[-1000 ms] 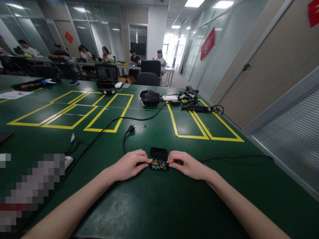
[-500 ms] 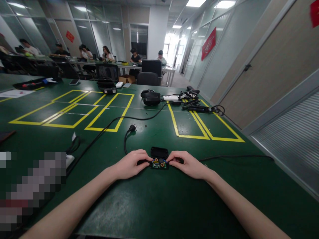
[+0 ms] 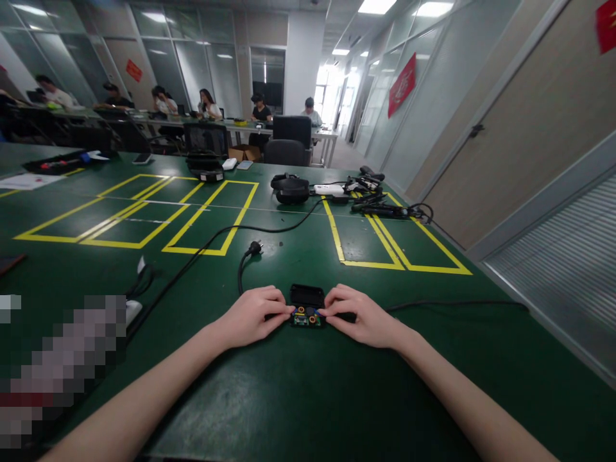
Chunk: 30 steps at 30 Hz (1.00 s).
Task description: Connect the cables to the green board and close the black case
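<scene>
Yellow tape (image 3: 373, 265) marks the green table (image 3: 269, 404), people (image 3: 261, 113) seated beyond; left hand (image 3: 255, 316) and right hand (image 3: 360, 316) are pinched nearly closed at either end of a circuit board (image 3: 302, 319), exact hold unclear.

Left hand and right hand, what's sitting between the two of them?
In the head view, a small open black case with a circuit board inside lies between the left hand and the right hand.

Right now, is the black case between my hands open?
Open: the black case shows its circuit board, its lid lying behind.
</scene>
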{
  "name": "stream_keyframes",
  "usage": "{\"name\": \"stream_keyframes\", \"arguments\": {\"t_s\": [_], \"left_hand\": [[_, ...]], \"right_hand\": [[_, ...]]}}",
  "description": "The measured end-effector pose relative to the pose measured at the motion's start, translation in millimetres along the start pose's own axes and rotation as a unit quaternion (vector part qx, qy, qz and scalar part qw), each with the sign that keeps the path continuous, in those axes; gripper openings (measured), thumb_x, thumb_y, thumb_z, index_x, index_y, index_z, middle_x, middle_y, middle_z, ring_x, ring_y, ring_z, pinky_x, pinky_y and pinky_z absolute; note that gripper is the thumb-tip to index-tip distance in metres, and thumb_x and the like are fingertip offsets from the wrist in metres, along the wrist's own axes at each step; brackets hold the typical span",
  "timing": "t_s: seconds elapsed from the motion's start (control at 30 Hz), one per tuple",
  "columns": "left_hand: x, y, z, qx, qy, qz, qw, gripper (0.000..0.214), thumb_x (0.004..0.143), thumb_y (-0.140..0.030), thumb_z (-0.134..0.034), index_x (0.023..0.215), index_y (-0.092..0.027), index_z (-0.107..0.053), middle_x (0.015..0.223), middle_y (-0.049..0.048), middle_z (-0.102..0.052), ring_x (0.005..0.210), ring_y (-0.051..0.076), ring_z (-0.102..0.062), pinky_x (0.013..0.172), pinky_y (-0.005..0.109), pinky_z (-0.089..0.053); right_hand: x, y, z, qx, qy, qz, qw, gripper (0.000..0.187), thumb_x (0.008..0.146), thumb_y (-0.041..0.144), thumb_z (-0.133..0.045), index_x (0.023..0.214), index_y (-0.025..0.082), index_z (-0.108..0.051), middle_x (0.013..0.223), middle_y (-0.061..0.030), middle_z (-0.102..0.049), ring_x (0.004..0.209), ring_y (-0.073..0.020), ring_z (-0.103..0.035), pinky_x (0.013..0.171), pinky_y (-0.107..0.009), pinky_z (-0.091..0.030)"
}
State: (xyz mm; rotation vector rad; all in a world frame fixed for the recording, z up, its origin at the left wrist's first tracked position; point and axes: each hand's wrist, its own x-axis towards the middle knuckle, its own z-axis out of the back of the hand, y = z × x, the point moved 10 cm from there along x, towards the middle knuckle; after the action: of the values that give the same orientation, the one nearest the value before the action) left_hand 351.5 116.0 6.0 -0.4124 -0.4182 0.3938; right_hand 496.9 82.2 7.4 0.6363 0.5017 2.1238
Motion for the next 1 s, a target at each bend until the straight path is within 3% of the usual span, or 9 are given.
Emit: {"name": "stream_keyframes", "arguments": {"t_s": [0.13,0.2,0.27,0.43,0.63,0.77,1.0], "left_hand": [[0,15,2.4,-0.04,-0.066,0.076,0.994,0.016,0.097,-0.025,-0.065,0.094,-0.019,-0.079,0.088,0.0044,-0.073,0.084,0.018,-0.066,0.076,0.028,-0.052],[0,20,0.6,-0.049,-0.077,0.11,0.99,0.013,0.095,-0.025,-0.067,0.09,-0.019,-0.077,0.083,0.0032,-0.071,0.081,0.018,-0.065,0.072,0.027,-0.05],[1,22,-1.8,-0.056,-0.076,0.128,0.987,0.012,0.094,-0.025,-0.068,0.086,-0.019,-0.076,0.079,0.0022,-0.069,0.078,0.017,-0.063,0.069,0.027,-0.049],[1,30,-1.0,-0.085,-0.087,0.169,0.978,0.006,0.09,-0.024,-0.072,0.088,-0.019,-0.07,0.081,0.0004,-0.067,0.078,0.018,-0.061,0.071,0.029,-0.049],[-2,38,2.7,-0.074,-0.101,0.197,0.972,0.038,0.084,-0.028,-0.078,0.119,-0.019,-0.067,0.101,0.0048,-0.07,0.095,0.024,-0.064,0.087,0.038,-0.051],[-2,38,-2.1,-0.081,-0.077,0.205,0.972,0.044,0.086,-0.027,-0.076,0.128,-0.02,-0.067,0.105,0.006,-0.073,0.097,0.024,-0.066,0.092,0.04,-0.051],[-2,37,-5.5,-0.083,-0.068,0.202,0.974,0.04,0.089,-0.027,-0.074,0.127,-0.021,-0.068,0.1,0.0042,-0.074,0.091,0.022,-0.067,0.088,0.037,-0.051]], "right_hand": [[0,-13,7,0.018,-0.098,-0.049,0.994,0.027,0.102,0.032,-0.056,0.092,0.021,-0.078,0.092,-0.0075,-0.068,0.087,-0.0216,-0.065,0.079,-0.036,-0.053],[-2,-27,9,-0.012,-0.142,-0.106,0.984,0.021,0.099,0.033,-0.06,0.106,0.021,-0.077,0.098,-0.0086,-0.067,0.093,-0.0245,-0.064,0.084,-0.04,-0.053],[-4,-39,7,-0.052,-0.16,-0.16,0.973,0.03,0.094,0.035,-0.067,0.12,0.021,-0.073,0.106,-0.0106,-0.066,0.101,-0.0282,-0.063,0.091,-0.047,-0.052],[-5,-54,-2,-0.016,-0.136,-0.202,0.97,0.025,0.091,0.034,-0.07,0.111,0.021,-0.072,0.103,-0.0086,-0.066,0.102,-0.0275,-0.062,0.092,-0.046,-0.052],[-4,-59,-8,0.188,-0.139,-0.227,0.945,0.028,0.085,0.031,-0.071,0.11,0.021,-0.062,0.095,-0.0034,-0.072,0.08,-0.0177,-0.066,0.07,-0.031,-0.051],[-6,-61,-7,0.269,-0.174,-0.227,0.919,0.03,0.079,0.035,-0.076,0.102,0.021,-0.062,0.09,-0.0022,-0.071,0.076,-0.0159,-0.068,0.07,-0.03,-0.055],[-5,-62,-7,0.275,-0.179,-0.22,0.919,0.029,0.077,0.033,-0.078,0.102,0.02,-0.069,0.091,-0.005,-0.075,0.085,-0.021,-0.074,0.083,-0.037,-0.061]]}}
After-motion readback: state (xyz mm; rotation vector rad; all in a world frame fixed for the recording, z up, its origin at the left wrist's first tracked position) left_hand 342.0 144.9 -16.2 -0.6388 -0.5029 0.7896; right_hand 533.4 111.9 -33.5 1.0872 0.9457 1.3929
